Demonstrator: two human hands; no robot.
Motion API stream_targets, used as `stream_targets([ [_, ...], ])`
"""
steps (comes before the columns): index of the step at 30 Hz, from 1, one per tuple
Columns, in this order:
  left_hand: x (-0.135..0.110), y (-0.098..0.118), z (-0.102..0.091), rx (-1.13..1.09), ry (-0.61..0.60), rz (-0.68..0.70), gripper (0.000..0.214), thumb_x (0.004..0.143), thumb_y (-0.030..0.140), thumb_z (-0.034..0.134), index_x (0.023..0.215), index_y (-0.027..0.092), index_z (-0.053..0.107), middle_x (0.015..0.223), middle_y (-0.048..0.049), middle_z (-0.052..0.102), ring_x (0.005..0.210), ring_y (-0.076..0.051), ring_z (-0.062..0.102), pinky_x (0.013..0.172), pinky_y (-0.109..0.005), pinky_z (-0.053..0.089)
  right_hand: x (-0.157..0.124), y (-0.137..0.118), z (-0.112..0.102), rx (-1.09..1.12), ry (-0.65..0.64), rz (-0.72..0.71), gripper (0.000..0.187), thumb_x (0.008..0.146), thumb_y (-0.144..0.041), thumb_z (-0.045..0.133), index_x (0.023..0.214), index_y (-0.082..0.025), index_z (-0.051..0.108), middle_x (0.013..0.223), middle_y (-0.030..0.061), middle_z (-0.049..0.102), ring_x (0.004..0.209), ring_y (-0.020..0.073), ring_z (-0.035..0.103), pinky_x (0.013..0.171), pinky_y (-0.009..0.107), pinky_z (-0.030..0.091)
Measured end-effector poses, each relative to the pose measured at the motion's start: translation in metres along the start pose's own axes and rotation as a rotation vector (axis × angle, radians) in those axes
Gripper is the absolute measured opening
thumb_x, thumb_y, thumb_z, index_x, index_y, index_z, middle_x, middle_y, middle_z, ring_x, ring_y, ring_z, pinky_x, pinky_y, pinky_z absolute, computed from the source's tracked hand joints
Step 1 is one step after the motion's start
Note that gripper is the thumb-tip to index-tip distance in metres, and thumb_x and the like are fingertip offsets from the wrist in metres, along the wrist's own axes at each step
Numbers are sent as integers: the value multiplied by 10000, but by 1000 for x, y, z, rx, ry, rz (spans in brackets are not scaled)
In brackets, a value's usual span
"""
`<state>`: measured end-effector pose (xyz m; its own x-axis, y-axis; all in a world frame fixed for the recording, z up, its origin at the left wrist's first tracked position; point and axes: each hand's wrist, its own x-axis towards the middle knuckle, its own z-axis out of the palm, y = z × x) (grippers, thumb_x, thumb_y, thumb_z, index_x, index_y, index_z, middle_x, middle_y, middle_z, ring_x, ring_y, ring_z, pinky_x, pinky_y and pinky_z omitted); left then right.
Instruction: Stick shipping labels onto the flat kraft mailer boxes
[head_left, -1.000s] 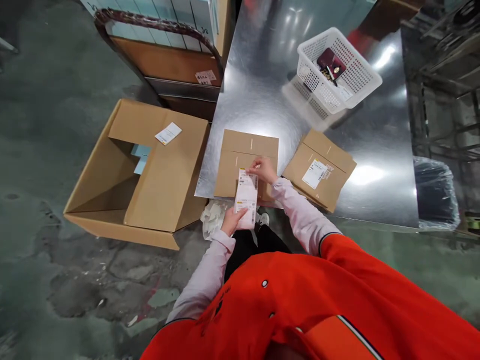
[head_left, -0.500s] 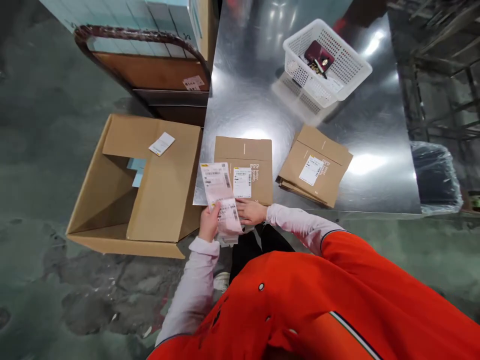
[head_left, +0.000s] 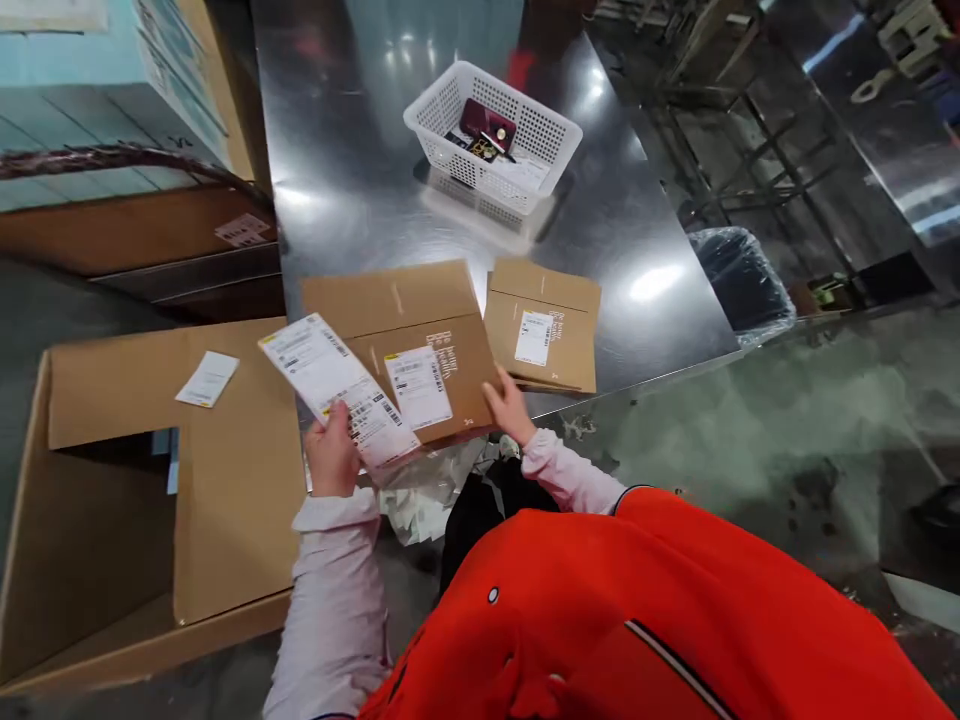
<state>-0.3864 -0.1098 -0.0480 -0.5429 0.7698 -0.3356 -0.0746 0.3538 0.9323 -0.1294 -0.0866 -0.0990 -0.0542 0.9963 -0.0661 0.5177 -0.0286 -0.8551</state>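
Note:
My left hand [head_left: 334,455] is closed on a strip of white shipping labels [head_left: 341,385], its thumb on top. Beneath the strip lies a flat brown cardboard mailer [head_left: 469,385], tilted up a little, with a white label [head_left: 421,385] stuck on its face. My right hand [head_left: 511,408] grips that mailer by its lower right corner, thumb on top and fingers hidden underneath. Just to the right, a small stack of similar flat mailers [head_left: 577,345] rests on the steel table [head_left: 352,225]; the top one bears a label.
A white plastic basket [head_left: 559,130] with a dark red case and small items stands farther back. On the left is an open carton [head_left: 240,520] with a loose label [head_left: 208,379] on its flap. Behind it stands a loaded cart [head_left: 135,235]. A lined bin [head_left: 739,280] sits beyond the table's right edge.
My right hand has moved from the mailer's bottom edge to its corner and lifted it somewhat. The label strip has tilted left. The view has turned and come closer.

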Motion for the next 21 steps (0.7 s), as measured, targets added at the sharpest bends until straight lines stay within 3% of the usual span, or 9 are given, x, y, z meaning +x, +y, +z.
stream_targets([
  [2,-19,15,18,-136,-69,-16,342,849,406,590,1043,125,607,1107,-118,681,1087,-286,609,923,-424,510,8,17,-57,121,159,23,551,948,-447,385,1404,-141,430,1375,134,523,1299,210,468,1094,368,383],
  [4,-39,27,34,-278,-159,-11,371,770,400,688,1036,147,634,1097,-101,695,1083,-271,617,912,-381,519,16,32,-115,46,234,104,592,914,-474,452,1377,-105,462,1367,178,521,1274,259,488,1084,423,379],
  [7,-67,29,47,-340,-262,21,480,698,386,764,1121,205,628,1117,-71,700,1067,-243,633,897,-338,525,21,29,-157,-239,285,259,692,800,-482,644,1333,-66,497,1325,253,517,1212,346,503,1031,518,386],
  [9,-83,21,49,-306,-321,17,556,688,384,777,1197,249,600,1178,-57,683,1065,-233,638,898,-329,525,16,9,-139,-215,123,231,745,701,-476,752,1295,-84,532,1250,234,566,1121,335,548,969,503,438],
  [12,-98,1,44,-212,-436,-20,593,652,425,794,1183,227,619,1183,-81,682,1061,-257,640,902,-351,522,-6,-27,-67,233,-343,78,654,710,-498,740,1237,-147,577,1128,129,652,957,236,625,849,389,527],
  [14,-99,-10,36,-169,-439,-23,580,629,441,805,1126,187,649,1147,-106,694,1047,-270,641,902,-362,515,-27,-44,-19,451,-433,47,515,802,-511,641,1173,-154,610,1095,100,676,936,205,643,840,356,535],
  [16,-95,-17,25,-183,-331,-24,528,630,460,798,1048,162,675,1068,-112,714,964,-258,660,857,-360,520,-43,-55,12,459,-523,38,434,813,-484,636,1078,-140,653,1027,90,701,904,207,657,831,355,535],
  [18,-89,-22,12,-198,-201,-35,475,625,480,792,944,141,698,952,-102,729,838,-228,663,787,-347,525,-47,-61,24,391,-650,3,420,755,-428,715,1054,-136,671,993,76,716,874,210,666,805,344,537],
  [21,-86,-27,-2,-144,-169,-61,455,588,490,807,837,120,719,822,-78,726,731,-198,632,714,-321,510,-31,-76,27,286,-593,-59,368,754,-350,734,1055,-142,695,990,63,727,867,191,672,773,291,525],
])
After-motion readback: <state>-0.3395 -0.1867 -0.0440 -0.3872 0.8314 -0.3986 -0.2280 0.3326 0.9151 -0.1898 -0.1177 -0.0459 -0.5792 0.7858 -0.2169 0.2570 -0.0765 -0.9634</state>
